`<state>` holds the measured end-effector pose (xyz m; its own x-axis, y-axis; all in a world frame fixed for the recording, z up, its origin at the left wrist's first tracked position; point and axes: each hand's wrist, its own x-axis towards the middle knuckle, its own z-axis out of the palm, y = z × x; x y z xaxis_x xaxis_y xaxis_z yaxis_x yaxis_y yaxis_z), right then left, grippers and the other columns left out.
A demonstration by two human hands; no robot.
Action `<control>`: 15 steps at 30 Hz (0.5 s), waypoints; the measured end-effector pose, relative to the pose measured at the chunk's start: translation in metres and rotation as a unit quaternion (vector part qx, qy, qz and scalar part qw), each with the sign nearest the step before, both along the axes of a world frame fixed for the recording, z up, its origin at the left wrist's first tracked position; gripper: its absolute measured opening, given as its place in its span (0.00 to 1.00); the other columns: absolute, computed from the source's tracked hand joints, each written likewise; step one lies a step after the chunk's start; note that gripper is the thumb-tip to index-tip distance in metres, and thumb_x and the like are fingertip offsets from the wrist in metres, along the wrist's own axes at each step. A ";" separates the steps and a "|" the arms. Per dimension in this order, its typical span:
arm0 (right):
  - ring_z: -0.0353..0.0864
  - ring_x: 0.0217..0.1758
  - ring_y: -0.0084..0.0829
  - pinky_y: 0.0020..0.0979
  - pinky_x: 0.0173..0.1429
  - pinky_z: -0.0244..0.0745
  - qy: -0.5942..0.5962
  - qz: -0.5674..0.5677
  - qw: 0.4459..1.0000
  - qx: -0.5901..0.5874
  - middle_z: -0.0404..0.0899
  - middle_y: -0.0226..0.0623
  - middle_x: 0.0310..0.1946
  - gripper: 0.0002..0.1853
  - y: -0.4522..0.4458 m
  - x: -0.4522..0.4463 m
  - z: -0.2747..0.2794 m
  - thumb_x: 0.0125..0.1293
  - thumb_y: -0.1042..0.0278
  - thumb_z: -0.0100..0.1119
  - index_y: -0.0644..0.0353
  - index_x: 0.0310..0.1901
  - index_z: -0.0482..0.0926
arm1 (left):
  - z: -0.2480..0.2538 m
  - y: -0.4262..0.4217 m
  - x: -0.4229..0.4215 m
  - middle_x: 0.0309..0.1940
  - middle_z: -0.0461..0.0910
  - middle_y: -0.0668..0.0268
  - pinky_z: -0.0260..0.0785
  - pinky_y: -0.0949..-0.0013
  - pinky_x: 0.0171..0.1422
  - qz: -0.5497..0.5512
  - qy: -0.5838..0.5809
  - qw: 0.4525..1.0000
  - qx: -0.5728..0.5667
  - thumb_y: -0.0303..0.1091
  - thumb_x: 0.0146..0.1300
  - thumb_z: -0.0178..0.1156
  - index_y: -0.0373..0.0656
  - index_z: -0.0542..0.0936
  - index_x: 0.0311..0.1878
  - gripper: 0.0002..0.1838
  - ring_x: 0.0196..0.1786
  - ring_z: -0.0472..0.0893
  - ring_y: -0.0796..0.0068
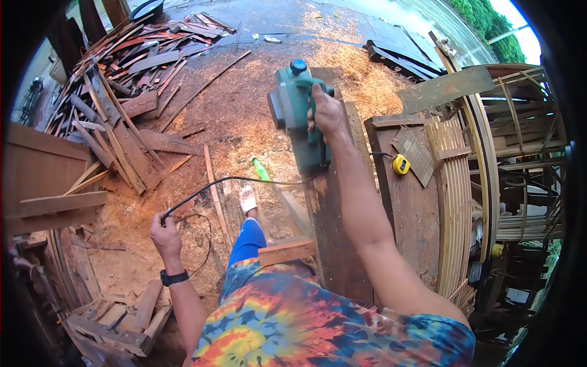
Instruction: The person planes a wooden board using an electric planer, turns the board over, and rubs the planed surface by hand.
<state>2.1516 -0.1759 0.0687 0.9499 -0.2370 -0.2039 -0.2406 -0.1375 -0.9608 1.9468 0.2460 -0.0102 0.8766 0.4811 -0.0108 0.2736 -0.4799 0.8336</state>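
Observation:
My right hand (328, 114) is wrapped round the handle of a green electric planer (300, 131). The planer is over a long dark wooden board (336, 238) on the bench; whether its sole touches the wood is hidden. From its rear end a black power cord (238, 178) runs left to my left hand (166, 235), whose fingers are closed on it, out to the side above the shavings-covered ground. There is a dark watch (174, 278) on my left wrist.
A yellow tape measure (400, 164) lies on the bench at the right, near slatted strips (450, 202). Scrap wood (131, 79) is heaped at the far left. A green bottle (261, 169) lies near my foot (248, 202). Wood shavings (367, 79) cover the ground.

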 end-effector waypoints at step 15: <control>0.74 0.15 0.27 0.32 0.19 0.72 0.014 -0.020 0.999 0.033 0.75 0.37 0.18 0.32 0.003 0.080 0.000 0.72 0.36 0.53 0.66 0.38 0.77 | 0.020 0.027 0.018 0.28 0.78 0.72 0.65 0.74 0.37 0.008 0.040 0.999 0.010 0.38 0.73 0.60 0.35 0.80 0.38 0.13 0.32 0.72 0.84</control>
<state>2.2312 -0.1733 0.0686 0.9337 -0.2602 -0.2461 -0.2711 -0.0644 -0.9604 1.9647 0.2729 0.0099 0.8659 0.4954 -0.0701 0.3457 -0.4912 0.7995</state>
